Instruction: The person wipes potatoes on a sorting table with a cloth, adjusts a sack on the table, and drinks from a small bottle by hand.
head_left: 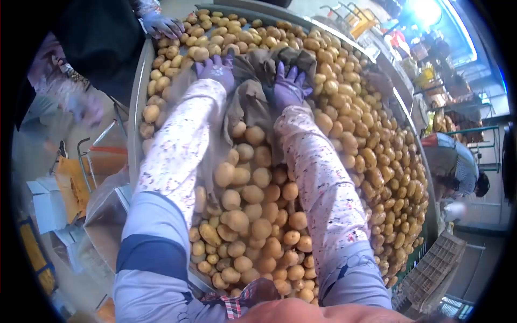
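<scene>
My left hand (216,74), in a purple glove, lies with its fingers spread at the left edge of a grey-brown cloth (249,102). Also gloved in purple, my right hand (291,89) presses flat on the cloth's bunched right part, fingers apart. The cloth is draped and crumpled over a heap of potatoes (253,194), and part of it hangs toward me between my forearms. Potatoes near me look dull and dusty, while those on the right (371,156) look shinier. My palms and whatever lies beneath them are hidden.
A metal-rimmed table (137,107) bears the potatoes. A co-worker's gloved hand (161,25) rests at its far left corner; another blurred gloved hand (86,110) is at left. Cardboard boxes (72,185) stand left. A plastic crate (433,269) and a bending person (455,161) are right.
</scene>
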`<state>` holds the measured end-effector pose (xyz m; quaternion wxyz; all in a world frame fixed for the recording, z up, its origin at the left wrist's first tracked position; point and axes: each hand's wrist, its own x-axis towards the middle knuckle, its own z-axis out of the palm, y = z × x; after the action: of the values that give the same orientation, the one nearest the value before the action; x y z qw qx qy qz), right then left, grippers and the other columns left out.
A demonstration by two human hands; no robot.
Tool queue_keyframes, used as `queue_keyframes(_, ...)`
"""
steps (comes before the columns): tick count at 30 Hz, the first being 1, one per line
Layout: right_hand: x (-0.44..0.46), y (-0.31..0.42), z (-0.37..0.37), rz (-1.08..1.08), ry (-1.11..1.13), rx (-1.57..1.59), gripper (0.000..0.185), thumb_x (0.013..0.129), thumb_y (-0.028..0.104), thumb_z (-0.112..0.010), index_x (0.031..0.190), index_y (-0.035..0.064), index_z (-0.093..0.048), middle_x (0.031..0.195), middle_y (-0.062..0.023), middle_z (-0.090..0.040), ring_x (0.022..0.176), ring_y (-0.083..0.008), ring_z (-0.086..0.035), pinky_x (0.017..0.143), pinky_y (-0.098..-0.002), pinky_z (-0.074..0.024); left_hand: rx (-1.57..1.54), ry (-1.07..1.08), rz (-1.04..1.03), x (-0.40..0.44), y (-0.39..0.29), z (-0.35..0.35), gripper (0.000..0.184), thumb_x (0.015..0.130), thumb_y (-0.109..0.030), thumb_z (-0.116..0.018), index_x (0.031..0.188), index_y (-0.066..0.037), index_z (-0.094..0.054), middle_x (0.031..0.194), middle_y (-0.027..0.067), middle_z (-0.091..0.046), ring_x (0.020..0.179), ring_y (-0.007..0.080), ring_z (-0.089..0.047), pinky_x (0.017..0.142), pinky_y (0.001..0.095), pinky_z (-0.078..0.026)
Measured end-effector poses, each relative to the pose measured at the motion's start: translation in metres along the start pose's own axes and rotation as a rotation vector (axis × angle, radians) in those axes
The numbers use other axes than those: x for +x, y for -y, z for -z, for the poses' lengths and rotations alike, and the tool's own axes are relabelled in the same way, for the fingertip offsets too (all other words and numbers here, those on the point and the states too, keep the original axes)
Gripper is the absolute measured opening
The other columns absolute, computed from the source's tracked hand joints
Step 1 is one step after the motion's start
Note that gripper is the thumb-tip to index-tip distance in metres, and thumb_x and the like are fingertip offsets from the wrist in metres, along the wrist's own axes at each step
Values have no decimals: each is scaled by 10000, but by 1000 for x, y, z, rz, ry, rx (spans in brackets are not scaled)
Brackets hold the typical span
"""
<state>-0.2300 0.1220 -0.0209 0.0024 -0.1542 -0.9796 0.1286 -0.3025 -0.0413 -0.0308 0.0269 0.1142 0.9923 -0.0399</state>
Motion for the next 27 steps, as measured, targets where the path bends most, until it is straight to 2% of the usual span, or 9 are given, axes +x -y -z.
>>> queue_keyframes(5,9,-3,-27,-59,-119,-82,520,923,242,-354,1435,305,-287,1499,-157,-257,1386,-404,-185,996,-741,-132,-134,34,-13,-5,4,-1,548,918,-209,-347,1461,-213,-270,1408,120,-367,1330,313,-298,1076,564,-193)
queue_keyframes(9,-37,4,-5,-72,-140,-164,521,914,252,-391,1430,254,-322,1496,-192,-250,1369,-422,-226,983,-701,-216,-203,32,28,-53,-5,7,536,914,-237,-358,1444,-186,-307,1484,104,-290,1376,314,-228,1093,566,-160)
queue_keyframes(11,-55,-12,-14,-7,-286,-97,483,899,250,-419,1380,211,-400,1438,-199,-326,1321,-416,-300,955,-636,-307,-201,-17,-12,-70,-9,-5,533,913,-288,-369,1437,-196,-341,1498,103,-279,1379,317,-227,1099,585,-116)
queue_keyframes(13,-86,-5,23,-48,-137,-229,467,891,213,-459,1352,153,-414,1317,-198,-463,1216,-379,-448,938,-437,-437,-163,6,-124,-97,-14,-3,498,914,-255,-347,1411,-227,-371,1481,120,-294,1356,307,-279,1101,556,-141)
queue_keyframes(14,-94,-11,25,-32,-142,-213,385,864,180,-497,1245,132,-490,1162,-163,-541,1103,-349,-516,885,-436,-458,-196,-100,-153,-115,-15,-2,449,908,-239,-359,1345,-240,-461,1407,114,-395,1330,290,-325,1100,555,-143)
queue_keyframes(17,-153,-20,33,167,-424,-200,291,828,224,-524,1103,129,-538,914,-117,-578,879,-321,-565,707,-439,-462,-231,-47,-251,-160,-15,25,396,887,-227,-389,1251,-228,-546,1310,96,-485,1297,263,-364,1091,557,-169)
queue_keyframes(22,-251,-36,45,79,-376,-74,405,764,195,-578,1155,123,-501,1138,-152,-465,1104,-336,-461,892,-417,-440,-333,-234,-376,-233,-29,37,298,768,-186,-535,1057,-160,-599,1156,68,-546,1201,244,-432,1066,536,-233)
queue_keyframes(25,-306,-37,94,183,-309,16,457,737,166,-610,1175,111,-491,1168,-157,-464,1113,-351,-445,911,-418,-428,-358,-250,-377,-289,-42,49,308,741,-192,-562,1041,-149,-618,1200,83,-547,1223,250,-430,1088,505,-224)
queue_keyframes(27,-321,-54,76,167,-352,106,488,680,139,-656,1146,102,-514,1181,-198,-461,1103,-380,-448,889,-442,-431,-416,-284,-355,-305,-45,41,322,708,-195,-594,1025,-143,-618,1173,84,-557,1196,262,-446,1063,494,-257)
